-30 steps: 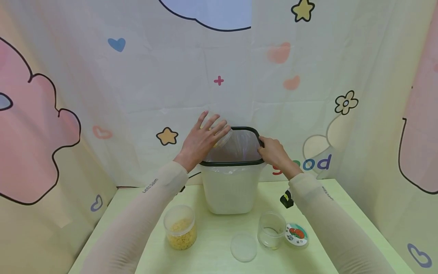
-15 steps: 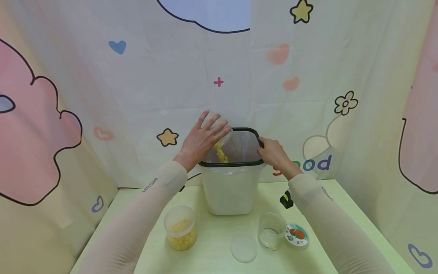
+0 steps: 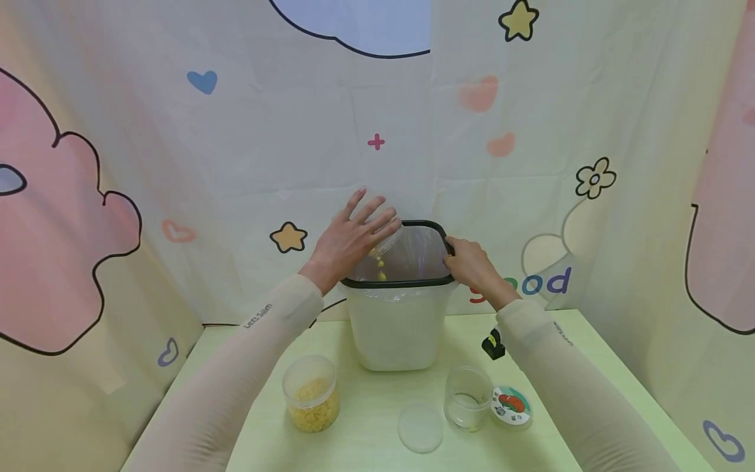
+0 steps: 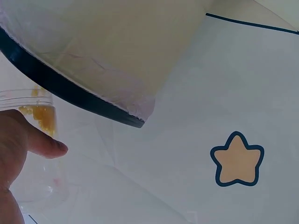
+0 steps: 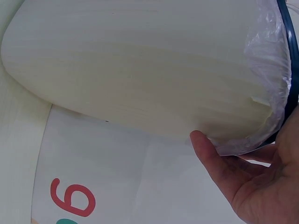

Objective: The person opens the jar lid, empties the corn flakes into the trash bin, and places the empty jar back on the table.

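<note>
My left hand (image 3: 348,244) grips a clear plastic jar (image 4: 44,179), tipped mouth-down over the left side of a white trash bin (image 3: 398,328). Yellow bits (image 3: 381,267) fall from the jar's mouth into the bin, and some yellow food (image 4: 46,119) clings inside near its threaded neck. A thin clear bag lines the bin, held under a dark rim (image 3: 401,284). At the rim's right side my right hand (image 3: 472,262) holds on, its thumb (image 5: 205,149) against the outer wall and the other fingers partly hidden.
Front left on the table stands a clear tub (image 3: 312,400) of yellow crumbs. A translucent lid (image 3: 420,427), a clear jar (image 3: 468,403) and a lid with a tomato picture (image 3: 511,405) lie to the right. A small black object (image 3: 493,344) sits beside the right forearm. A printed curtain (image 3: 377,98) hangs behind.
Yellow food has begun dropping out of the jar; the stream was thicker half a second ago and is now a few bits. My left hand tilted slightly. The right hand stayed on the rim.
</note>
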`<state>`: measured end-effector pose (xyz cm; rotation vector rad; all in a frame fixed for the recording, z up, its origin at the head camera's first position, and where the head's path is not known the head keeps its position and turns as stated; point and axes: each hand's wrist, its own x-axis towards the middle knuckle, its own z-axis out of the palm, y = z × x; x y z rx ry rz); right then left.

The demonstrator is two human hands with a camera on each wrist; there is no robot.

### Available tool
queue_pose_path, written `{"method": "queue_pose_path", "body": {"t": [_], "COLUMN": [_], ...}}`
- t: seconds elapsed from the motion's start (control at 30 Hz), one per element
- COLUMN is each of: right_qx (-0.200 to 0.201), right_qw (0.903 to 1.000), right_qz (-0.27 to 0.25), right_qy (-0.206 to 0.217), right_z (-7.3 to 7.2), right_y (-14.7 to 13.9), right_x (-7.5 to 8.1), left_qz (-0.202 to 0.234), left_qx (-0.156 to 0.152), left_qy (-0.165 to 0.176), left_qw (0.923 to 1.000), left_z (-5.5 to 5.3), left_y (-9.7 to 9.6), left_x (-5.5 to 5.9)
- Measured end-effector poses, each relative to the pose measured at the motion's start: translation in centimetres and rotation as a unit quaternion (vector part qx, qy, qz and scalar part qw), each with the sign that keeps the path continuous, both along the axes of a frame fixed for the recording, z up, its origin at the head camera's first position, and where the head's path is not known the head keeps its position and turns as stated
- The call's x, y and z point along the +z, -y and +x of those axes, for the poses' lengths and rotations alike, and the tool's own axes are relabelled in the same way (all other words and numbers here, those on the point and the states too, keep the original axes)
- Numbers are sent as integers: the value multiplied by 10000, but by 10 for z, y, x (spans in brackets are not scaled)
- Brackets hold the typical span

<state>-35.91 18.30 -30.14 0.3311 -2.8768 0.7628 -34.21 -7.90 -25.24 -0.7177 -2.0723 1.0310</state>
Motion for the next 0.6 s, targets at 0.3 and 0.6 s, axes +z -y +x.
{"method": "queue_pose_path", "body": {"t": [0.3,0.6], "right_qx": [18,85], "right_qw": [10000,9999], "right_qz": [-56,-72], "right_qy": [17,-23], "right_z": [0,0], "right_y": [0,-1], "right_x": [0,0], "left_qz": [-454,-665], "left_qx": [148,75], "left_qy": [9,-69], "left_qw": [9989,9977], "left_z": [0,-1], "left_y": [-1,-2], "left_x": [2,3]}}
